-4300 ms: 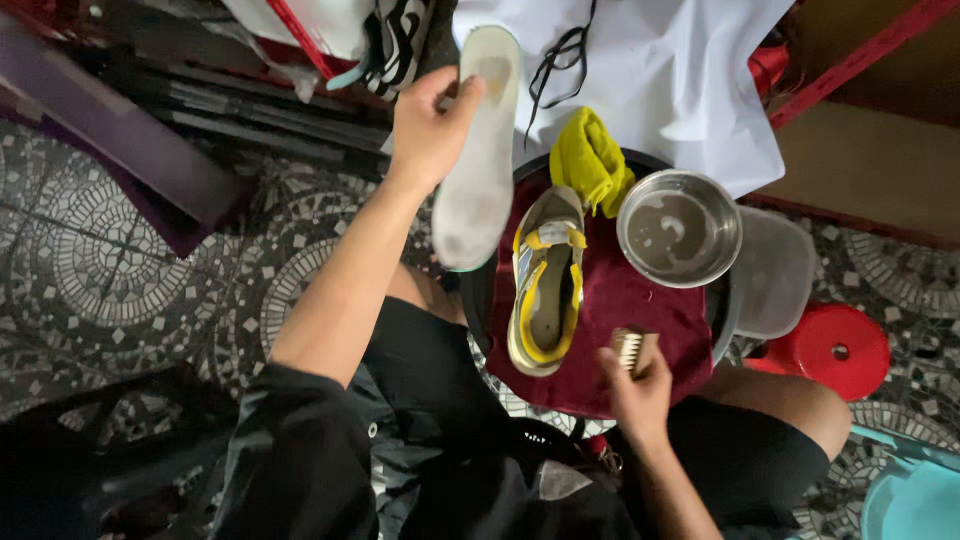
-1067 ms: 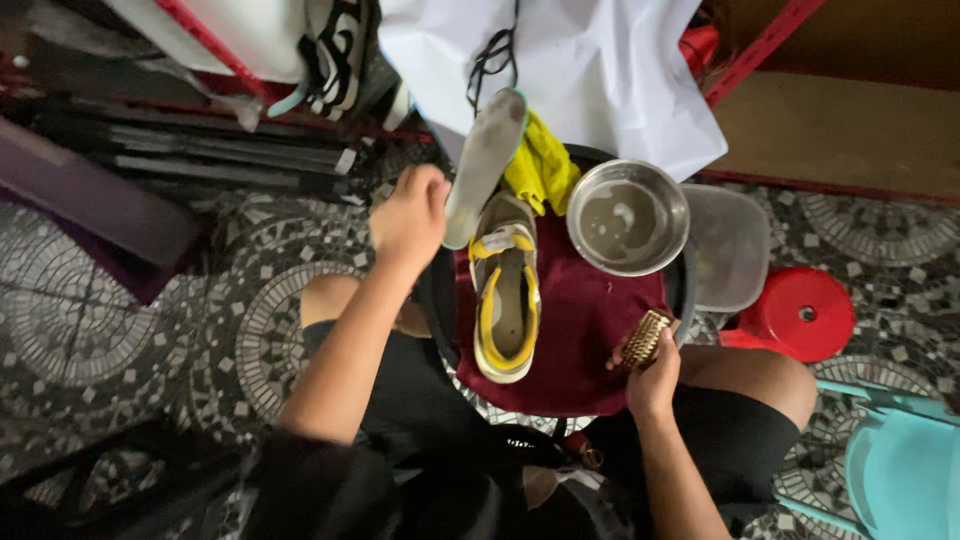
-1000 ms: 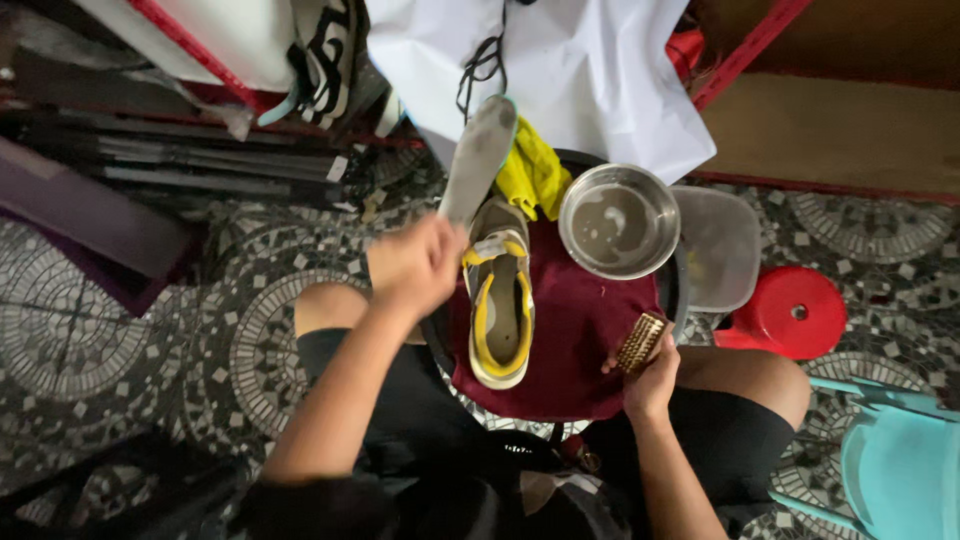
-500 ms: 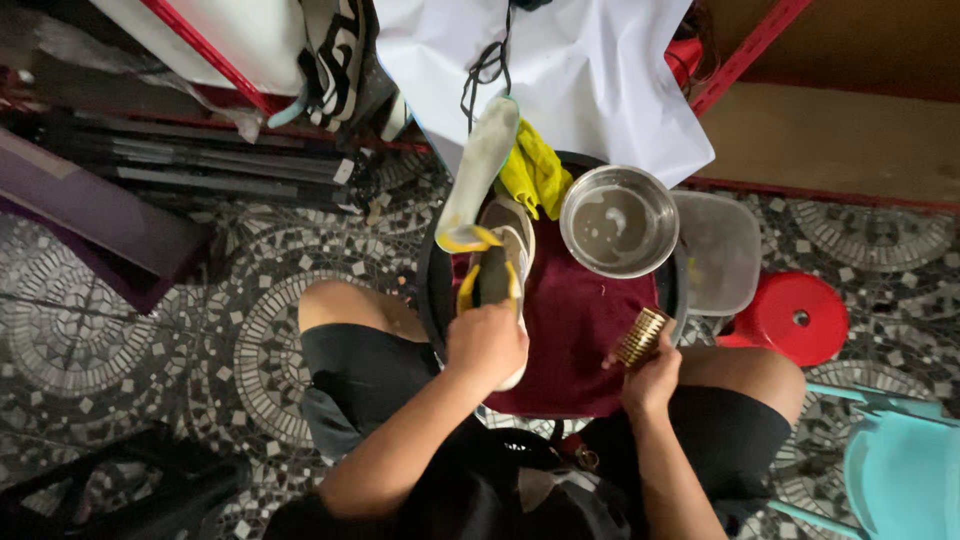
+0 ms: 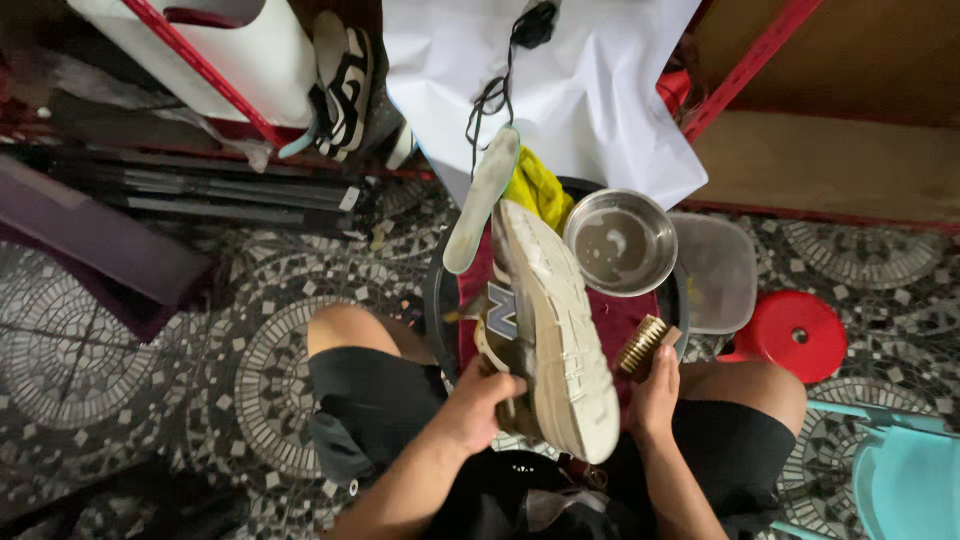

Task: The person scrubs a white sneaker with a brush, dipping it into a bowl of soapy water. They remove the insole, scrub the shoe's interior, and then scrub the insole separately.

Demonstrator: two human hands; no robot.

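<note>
My left hand [image 5: 478,392] grips a worn sneaker [image 5: 548,325] by its upper, turned on its side so the pale sole faces right. My right hand [image 5: 655,384] holds a small wooden brush [image 5: 644,343] just right of the sole. A pale insole [image 5: 481,200] leans against the rim of a dark round basin [image 5: 438,310] lined with a maroon cloth [image 5: 617,318]. A yellow cloth [image 5: 540,187] lies at the basin's far side. A steel bowl [image 5: 620,242] of murky water sits on the basin's right edge.
A clear plastic tub [image 5: 717,270] and a red stool [image 5: 797,335] stand to the right, a teal chair [image 5: 905,480] at the lower right. White sheet [image 5: 570,90] hangs ahead from a red-framed shelf. Another sneaker [image 5: 345,75] rests at the back. Patterned tile floor [image 5: 140,330] surrounds me.
My left hand put the insole down against the basin, came back to the sneaker and lifted it onto its side. The right hand kept the brush nearly still.
</note>
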